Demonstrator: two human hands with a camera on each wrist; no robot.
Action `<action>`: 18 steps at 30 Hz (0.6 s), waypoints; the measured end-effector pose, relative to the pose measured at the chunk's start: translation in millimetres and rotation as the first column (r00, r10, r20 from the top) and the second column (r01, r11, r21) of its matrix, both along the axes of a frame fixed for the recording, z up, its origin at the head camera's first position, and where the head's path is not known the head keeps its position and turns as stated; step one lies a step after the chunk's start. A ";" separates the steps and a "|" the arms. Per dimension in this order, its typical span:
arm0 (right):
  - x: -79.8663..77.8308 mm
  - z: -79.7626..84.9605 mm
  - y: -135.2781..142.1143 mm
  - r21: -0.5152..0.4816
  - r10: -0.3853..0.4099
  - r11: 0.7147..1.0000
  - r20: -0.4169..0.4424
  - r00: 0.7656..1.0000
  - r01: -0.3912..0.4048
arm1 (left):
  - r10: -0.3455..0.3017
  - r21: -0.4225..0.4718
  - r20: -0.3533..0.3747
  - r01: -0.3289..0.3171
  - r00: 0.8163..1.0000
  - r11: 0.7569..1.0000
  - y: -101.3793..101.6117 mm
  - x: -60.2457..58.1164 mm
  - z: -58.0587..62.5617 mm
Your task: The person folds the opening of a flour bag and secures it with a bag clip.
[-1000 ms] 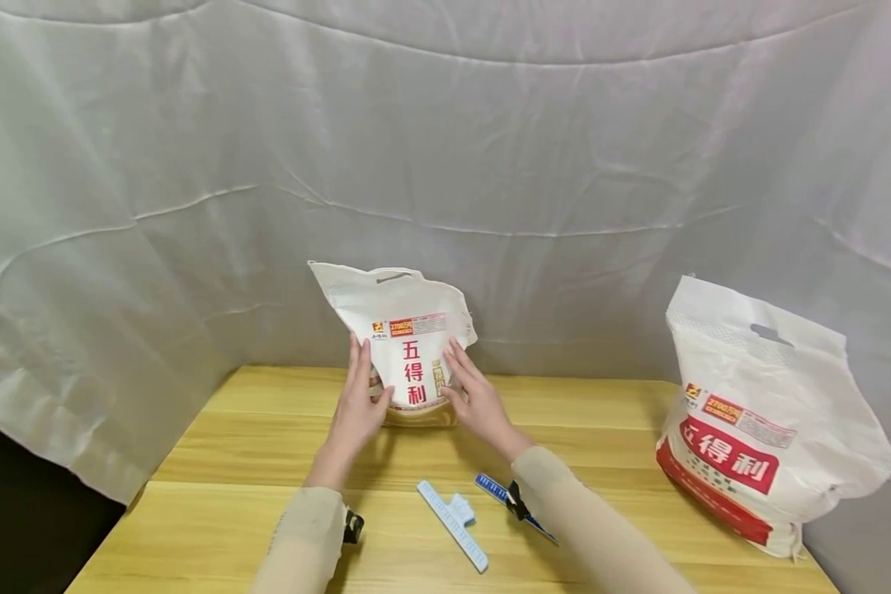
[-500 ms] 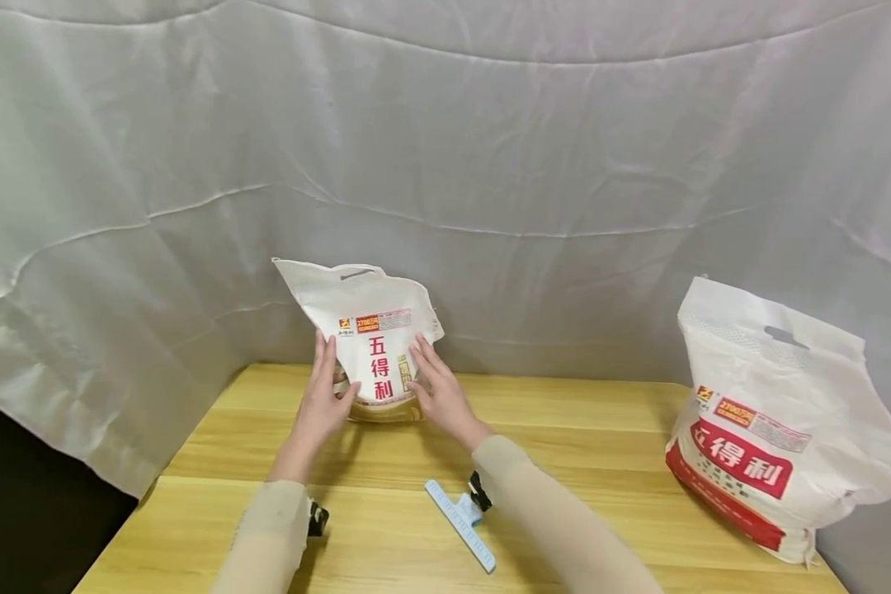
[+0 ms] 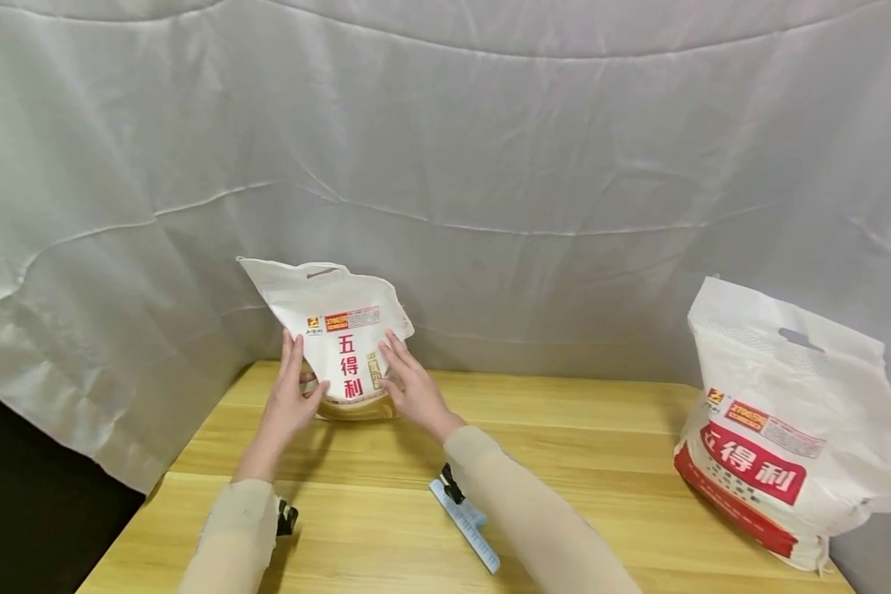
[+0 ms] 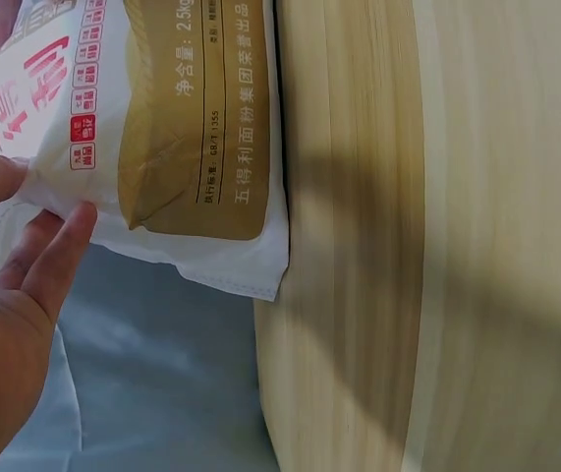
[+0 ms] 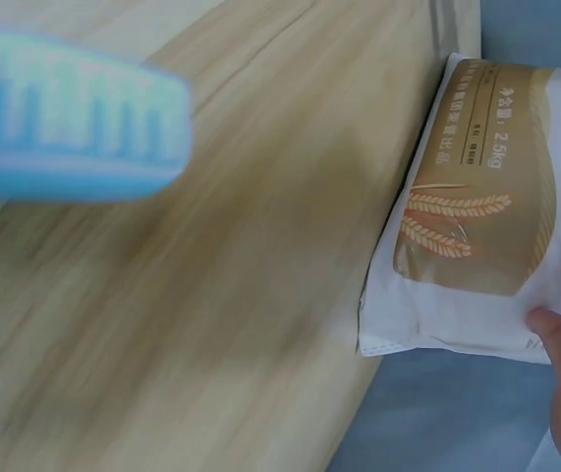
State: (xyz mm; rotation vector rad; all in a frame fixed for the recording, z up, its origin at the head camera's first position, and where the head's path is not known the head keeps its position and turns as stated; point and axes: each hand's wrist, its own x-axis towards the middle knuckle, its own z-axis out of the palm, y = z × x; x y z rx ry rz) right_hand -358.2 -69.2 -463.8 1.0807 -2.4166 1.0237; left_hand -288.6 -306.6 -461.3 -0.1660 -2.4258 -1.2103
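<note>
A small white flour bag with red lettering and a gold-brown base stands at the back left of the wooden table. My left hand holds its left side, thumb on the front and fingers along the edge. On the opposite side, my right hand holds it with the thumb towards the front. The bag's loose top leans up towards the left. Its gold base and the left thumb's grip show in the left wrist view. In the right wrist view the right thumb presses the white side.
A larger white flour bag with a red band stands at the table's right. A light blue bag clip lies near the front, partly under the right forearm. Grey cloth hangs behind the table.
Both hands have moved the small flour bag leftwards along the back of the table. The right forearm now covers the dark blue clip and part of the light blue one.
</note>
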 end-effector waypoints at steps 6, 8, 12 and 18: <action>1.8 7.9 -12.3 0.037 0.023 0.999 0.067 0.997 -0.026 | 0.004 0.002 0.028 -0.004 1.000 1.000 -16.0 4.5 1.5; 3.3 10.7 -14.9 0.051 0.023 0.998 0.101 0.995 -0.028 | 0.006 -0.005 0.029 -0.006 1.000 1.000 -20.5 5.7 1.7; 6.4 12.4 -17.0 0.071 0.025 0.997 0.157 0.987 -0.036 | 0.014 -0.007 0.024 -0.013 1.000 1.000 -24.6 8.9 2.2; 6.5 13.1 -14.4 0.080 0.021 0.996 0.156 0.987 -0.034 | 0.033 -0.053 -0.015 -0.033 0.999 0.998 -24.7 10.0 -1.7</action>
